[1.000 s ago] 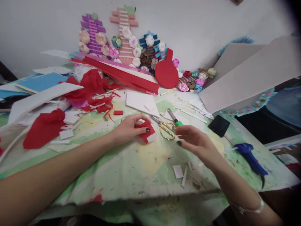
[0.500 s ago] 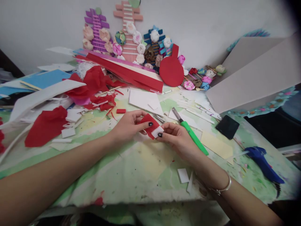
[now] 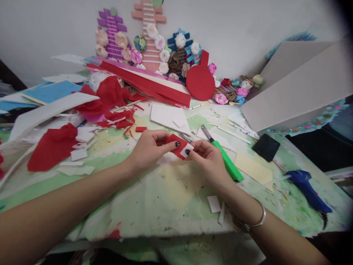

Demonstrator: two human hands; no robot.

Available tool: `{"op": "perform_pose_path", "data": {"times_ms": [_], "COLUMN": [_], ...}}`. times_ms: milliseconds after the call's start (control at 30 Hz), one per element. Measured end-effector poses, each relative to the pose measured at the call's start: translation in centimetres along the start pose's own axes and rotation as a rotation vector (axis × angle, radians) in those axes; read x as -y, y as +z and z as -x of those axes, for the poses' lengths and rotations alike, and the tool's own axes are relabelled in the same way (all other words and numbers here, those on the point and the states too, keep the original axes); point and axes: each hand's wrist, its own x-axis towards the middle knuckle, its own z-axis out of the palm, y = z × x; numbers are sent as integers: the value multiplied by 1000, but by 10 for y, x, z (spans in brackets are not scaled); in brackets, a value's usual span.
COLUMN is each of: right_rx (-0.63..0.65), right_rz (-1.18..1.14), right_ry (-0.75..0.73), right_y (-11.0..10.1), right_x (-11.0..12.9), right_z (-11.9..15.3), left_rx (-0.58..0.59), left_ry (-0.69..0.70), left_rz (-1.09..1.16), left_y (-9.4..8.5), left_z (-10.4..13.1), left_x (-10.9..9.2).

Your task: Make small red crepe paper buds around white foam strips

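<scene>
Between my hands, over the middle of the table, is a small piece of red crepe paper with a white foam piece against its right end. My left hand pinches the red paper, thumb on top. With thumb and fingers, my right hand grips the white foam piece at the paper's edge. A green utility knife lies just right of my right hand, blade out. Behind my fingers, partly hidden, are metal scissors. A small red block rests beyond my left hand.
A blue glue gun and a black square lie at the right. Red crepe scraps and foam offcuts cover the left. At the back are a red guitar-shaped cutout and flower-decorated pieces; a grey-white board stands at right.
The red paper and white foam have turned slightly in my fingers, lying more level now. Both hands stay closed on them. The whole view has shifted a little.
</scene>
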Motion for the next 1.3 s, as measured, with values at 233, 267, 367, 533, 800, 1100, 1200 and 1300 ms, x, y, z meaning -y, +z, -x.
{"op": "perform_pose_path", "data": {"times_ms": [233,267,367,533,800,1100,1200,1300], "right_rx": [-71,-80,-109,-131,-162,-182,-185,-169], "right_rz": [129,157,221,251,298,215,166,89], "right_ry": [-70,-80,-97,-107,-115,-109,-90,-61], "right_y": [4,3,4,6,6,7,7,7], "right_x": [2,2,2,1,0,1,2,3], "right_z": [2,2,3,2,3,4,4,4], "left_rx": [31,36,33,26,-12,-65,-64,-66], "left_ry": [-40,-34,2,51,115,356,407,441], "left_rz": [20,22,22,-13,-75,-250,-279,-295], "left_y": [2,3,4,7,12,19,21,21], "left_z": [5,6,7,9,13,18,19,19], "left_x": [-5,-5,-4,-1,1,7,8,10]}}
